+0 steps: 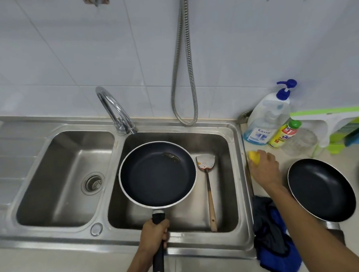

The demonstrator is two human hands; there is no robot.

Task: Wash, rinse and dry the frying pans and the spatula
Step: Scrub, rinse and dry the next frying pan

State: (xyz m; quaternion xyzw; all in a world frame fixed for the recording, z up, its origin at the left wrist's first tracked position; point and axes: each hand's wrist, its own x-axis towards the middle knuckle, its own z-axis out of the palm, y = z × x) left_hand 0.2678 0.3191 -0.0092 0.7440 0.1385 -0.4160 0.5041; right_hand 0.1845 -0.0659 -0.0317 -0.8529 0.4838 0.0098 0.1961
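A dark frying pan (157, 175) with a pale rim hangs over the right sink basin (225, 137), with a small greasy patch near its far edge. My left hand (154, 234) is shut on its black handle. A metal spatula (205, 162) with a wooden handle lies in the same basin, right of the pan, with reddish stains on its blade. My right hand (263, 167) rests on the counter beside the sink, closed on a yellow sponge (254, 157). A second dark frying pan (321, 189) sits on the counter to the right.
The faucet (115, 110) curves over the divider between the basins; the left basin (57, 177) holds only a drain. A metal hose (183, 72) hangs down the tiled wall. A soap pump bottle (265, 118), a yellow detergent bottle (283, 135) and a glass jar (301, 142) stand behind my right hand. A blue-black cloth (273, 235) lies near the counter's front edge.
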